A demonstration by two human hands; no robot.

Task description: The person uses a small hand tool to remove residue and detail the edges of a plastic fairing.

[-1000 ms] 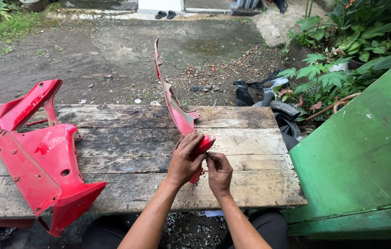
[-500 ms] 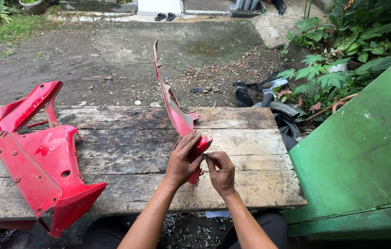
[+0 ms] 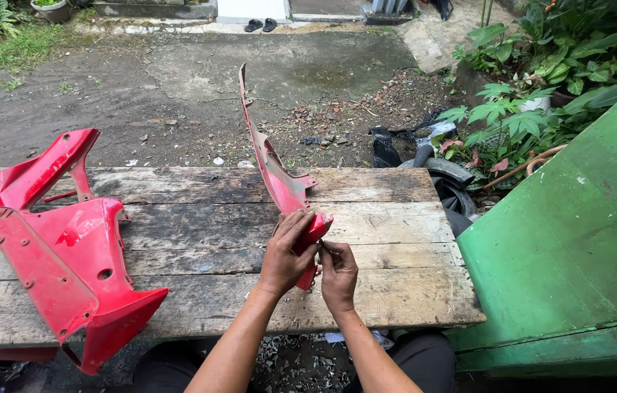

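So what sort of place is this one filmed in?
Most likely an outdoor yard used as an informal repair spot. A weathered plank table stands on bare dirt beside garden plants. The left hand and right hand hold a long red fairing strip; a larger red fairing panel lies alongside.

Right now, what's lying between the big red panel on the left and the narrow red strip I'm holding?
Head view: only bare wooden tabletop between large red panel and narrow strip.
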